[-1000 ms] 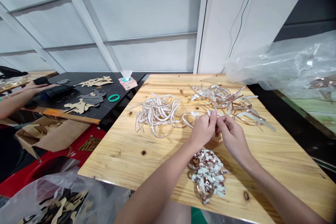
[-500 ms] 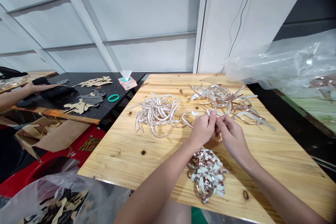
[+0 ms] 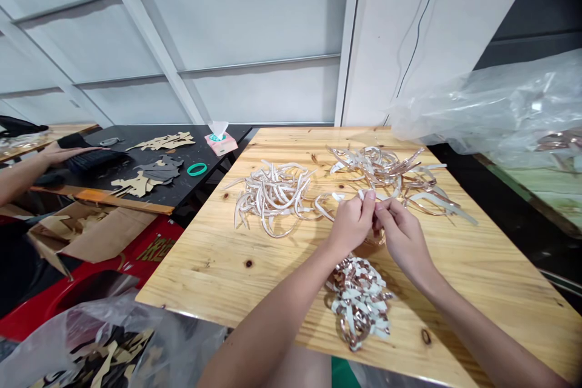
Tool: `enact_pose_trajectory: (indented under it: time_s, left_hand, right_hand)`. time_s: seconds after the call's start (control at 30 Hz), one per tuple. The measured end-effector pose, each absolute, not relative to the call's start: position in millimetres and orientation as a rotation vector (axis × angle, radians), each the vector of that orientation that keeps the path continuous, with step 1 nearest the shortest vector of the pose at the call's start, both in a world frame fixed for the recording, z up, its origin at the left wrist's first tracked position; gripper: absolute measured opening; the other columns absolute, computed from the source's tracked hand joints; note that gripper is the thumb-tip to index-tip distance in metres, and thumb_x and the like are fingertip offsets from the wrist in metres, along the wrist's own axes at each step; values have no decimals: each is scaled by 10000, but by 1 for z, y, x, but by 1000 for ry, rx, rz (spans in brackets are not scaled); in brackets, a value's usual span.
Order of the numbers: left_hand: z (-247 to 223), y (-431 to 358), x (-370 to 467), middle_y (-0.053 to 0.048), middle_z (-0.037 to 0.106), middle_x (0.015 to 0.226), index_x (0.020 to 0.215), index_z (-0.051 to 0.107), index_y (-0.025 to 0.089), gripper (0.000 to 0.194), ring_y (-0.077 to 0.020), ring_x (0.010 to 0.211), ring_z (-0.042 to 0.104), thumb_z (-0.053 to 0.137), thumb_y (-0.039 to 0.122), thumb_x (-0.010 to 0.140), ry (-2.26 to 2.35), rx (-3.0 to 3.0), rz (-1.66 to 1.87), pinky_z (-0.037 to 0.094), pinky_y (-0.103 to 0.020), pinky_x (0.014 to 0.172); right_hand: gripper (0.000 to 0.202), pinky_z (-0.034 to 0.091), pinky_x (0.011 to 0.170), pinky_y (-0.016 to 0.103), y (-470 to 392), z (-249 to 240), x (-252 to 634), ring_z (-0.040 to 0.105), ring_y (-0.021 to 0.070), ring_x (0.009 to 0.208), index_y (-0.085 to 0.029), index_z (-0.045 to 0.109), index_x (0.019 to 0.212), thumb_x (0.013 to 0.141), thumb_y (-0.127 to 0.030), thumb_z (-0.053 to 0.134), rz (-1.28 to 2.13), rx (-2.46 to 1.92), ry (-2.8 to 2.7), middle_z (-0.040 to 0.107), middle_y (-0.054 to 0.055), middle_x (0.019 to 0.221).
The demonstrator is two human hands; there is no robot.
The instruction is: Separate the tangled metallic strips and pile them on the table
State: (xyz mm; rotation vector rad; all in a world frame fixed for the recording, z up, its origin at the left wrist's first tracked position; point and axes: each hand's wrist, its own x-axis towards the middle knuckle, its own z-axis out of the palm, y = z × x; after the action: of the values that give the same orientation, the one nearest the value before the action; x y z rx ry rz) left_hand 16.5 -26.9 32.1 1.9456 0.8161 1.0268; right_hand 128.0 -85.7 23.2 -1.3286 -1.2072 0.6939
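Note:
My left hand is closed in a pinch, with the white end of a shiny rose-gold strip poking out above its fingers. Touching it at the fingertips, my right hand pinches too; the fingers hide most of what lies between them. A pile of cut rose-gold and white pieces lies on the wooden table just below my hands. To the left sits a heap of narrow pale curled strips. Behind my hands spreads a looser heap of rose-gold strips.
At left, a black table bears beige and grey cut-outs, a green ring and a tissue pack. Another person's hand rests on something dark. A cardboard box and plastic bags flank the tables.
My hands keep nearly the same place and pinch. At the black table, the other person's hand and the dark item under it have shifted slightly.

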Motion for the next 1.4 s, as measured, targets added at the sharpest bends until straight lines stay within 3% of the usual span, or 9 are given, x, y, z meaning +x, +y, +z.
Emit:
enact_pose_trajectory:
  time_s: [0.73,1.13,1.4]
  left_hand:
    - [26,-23,19,2,503,549,641,483,194,556,-145,595,520,270,528,1031,857,1891,957,367,-257,596]
    - [25,-20,19,-29,586,680,728,521,186,540,-160,684,552,241,534,1032,870,1950,928,410,-259,651]
    - [25,-20,17,-29,591,653,728,544,186,554,-163,650,552,244,539,1031,895,1989,924,401,-264,621]
  right_hand:
    - [301,391,555,299,-86,25,128,504,159,559,-230,501,732,978,-403,513,697,-1379,-1269,534,-26,606]
    - [290,379,560,301,-86,22,130,496,164,568,-235,473,720,971,-376,509,687,-1428,-1314,514,-30,601]
    - [288,396,571,298,-87,23,127,505,166,574,-234,486,731,974,-386,508,688,-1412,-1302,535,-25,612]
